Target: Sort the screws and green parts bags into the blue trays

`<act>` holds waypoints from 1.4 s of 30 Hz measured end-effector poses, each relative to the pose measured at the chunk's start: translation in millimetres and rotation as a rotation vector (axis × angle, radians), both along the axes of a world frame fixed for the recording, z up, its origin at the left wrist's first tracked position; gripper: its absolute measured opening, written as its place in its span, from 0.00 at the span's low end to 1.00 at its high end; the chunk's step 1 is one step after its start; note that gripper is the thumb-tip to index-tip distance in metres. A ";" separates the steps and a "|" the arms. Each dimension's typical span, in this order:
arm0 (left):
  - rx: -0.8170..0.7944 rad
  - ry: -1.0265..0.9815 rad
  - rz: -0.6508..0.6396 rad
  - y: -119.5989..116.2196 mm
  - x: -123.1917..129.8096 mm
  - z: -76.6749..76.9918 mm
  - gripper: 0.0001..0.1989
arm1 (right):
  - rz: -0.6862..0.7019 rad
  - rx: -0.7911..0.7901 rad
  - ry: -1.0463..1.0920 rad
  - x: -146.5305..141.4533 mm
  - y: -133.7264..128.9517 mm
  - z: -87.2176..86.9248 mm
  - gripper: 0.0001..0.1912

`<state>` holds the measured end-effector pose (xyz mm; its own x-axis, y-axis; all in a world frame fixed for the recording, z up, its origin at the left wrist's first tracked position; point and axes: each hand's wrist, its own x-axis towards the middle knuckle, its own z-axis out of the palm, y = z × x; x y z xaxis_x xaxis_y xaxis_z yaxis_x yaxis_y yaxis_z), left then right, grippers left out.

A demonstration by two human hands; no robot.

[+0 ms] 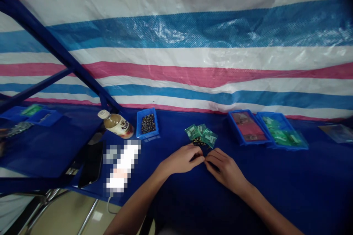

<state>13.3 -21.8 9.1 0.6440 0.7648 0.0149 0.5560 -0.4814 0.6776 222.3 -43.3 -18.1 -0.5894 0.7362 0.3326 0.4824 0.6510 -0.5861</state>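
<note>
My left hand (185, 161) and my right hand (224, 170) meet over the blue tabletop, fingers curled with the tips close together. Whatever is between the fingertips is too small to make out. Just beyond them lies a small heap of brass and black metal parts (199, 141). Several small green plastic packets (201, 132) with white labels lie against the far side of that heap. My fingers partly hide the near side of the heap.
A blue bin (157, 121) of small metal parts and a drink bottle (117, 124) stand to the left. A phone (91, 165) lies further left. Two blue trays hold a red sheet (246, 126) and green packets (278, 130) on the right. Striped sheeting (176, 57) hangs behind.
</note>
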 end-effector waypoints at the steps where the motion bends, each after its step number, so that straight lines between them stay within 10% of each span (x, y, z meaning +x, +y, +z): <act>1: -0.008 -0.001 -0.003 -0.4 -0.2 1.2 0.04 | -0.003 0.004 0.002 0.2 0.0 0.6 0.06; 34: -0.330 -0.120 0.161 -8.6 12.3 -2.7 0.27 | -0.007 0.343 -0.031 -2.7 -6.7 -5.8 0.07; 42: -0.205 -0.156 0.122 -3.8 6.3 3.1 0.09 | -0.106 0.240 -0.035 1.2 2.0 -1.1 0.06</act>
<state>19.7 -25.5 12.2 0.5493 0.8337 -0.0565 0.4823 -0.2611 0.8362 223.5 -41.2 -19.2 -0.5271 0.6971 0.4860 0.5725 0.7139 -0.4032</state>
